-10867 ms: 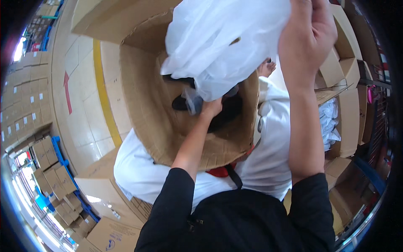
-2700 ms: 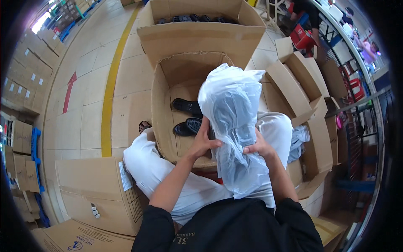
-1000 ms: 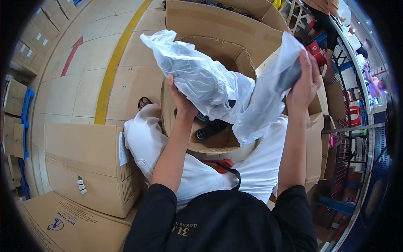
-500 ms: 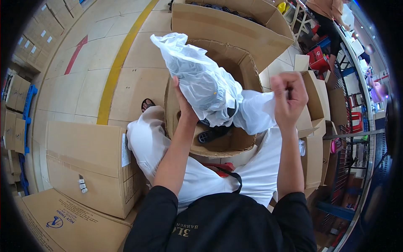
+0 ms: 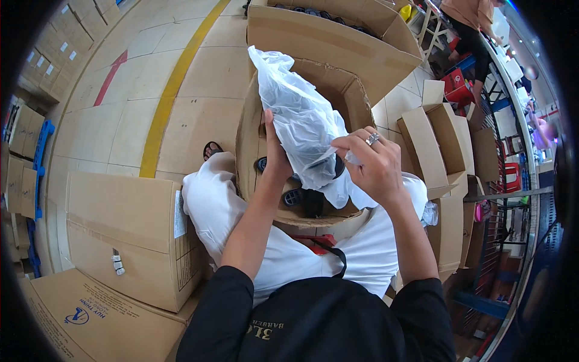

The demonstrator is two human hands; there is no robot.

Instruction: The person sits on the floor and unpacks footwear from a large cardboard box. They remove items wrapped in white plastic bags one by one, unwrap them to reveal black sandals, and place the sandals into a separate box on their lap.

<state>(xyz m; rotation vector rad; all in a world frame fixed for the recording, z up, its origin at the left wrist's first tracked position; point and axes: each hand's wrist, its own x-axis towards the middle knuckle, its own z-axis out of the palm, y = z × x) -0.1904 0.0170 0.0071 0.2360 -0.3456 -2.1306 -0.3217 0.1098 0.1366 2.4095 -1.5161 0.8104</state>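
- The left hand (image 5: 276, 151) grips the bag (image 5: 298, 111) along its near left side; part of its grasp is hidden behind the film.
- The right hand (image 5: 379, 163), a ring (image 5: 373, 139) on one finger, pinches a fold of the bag at its lower right end, its fingers curled in.
- The bag, white and crumpled, is held up between the two hands and slants from beyond the left hand down to the right fingertips; a dark thing (image 5: 339, 166) shows at its lower end, just left of the right hand.
- Below both hands is the open box (image 5: 356, 99), and in it, under the bag, lie dark shoes (image 5: 294, 198).
- Nearer the body than the hands, white trousers (image 5: 256, 226) flank that box, with a red stool (image 5: 322, 240) between the legs.
- Left of the left hand, a dark sandal (image 5: 211, 148) is on a foot; farther left and nearer the body stands a closed carton (image 5: 120, 211).
- Beyond both hands, a larger box (image 5: 329, 45) holds a row of dark footwear (image 5: 322, 13).
- Right of the right hand, open cartons (image 5: 431, 145) stand; well beyond them is a co-worker (image 5: 467, 18).
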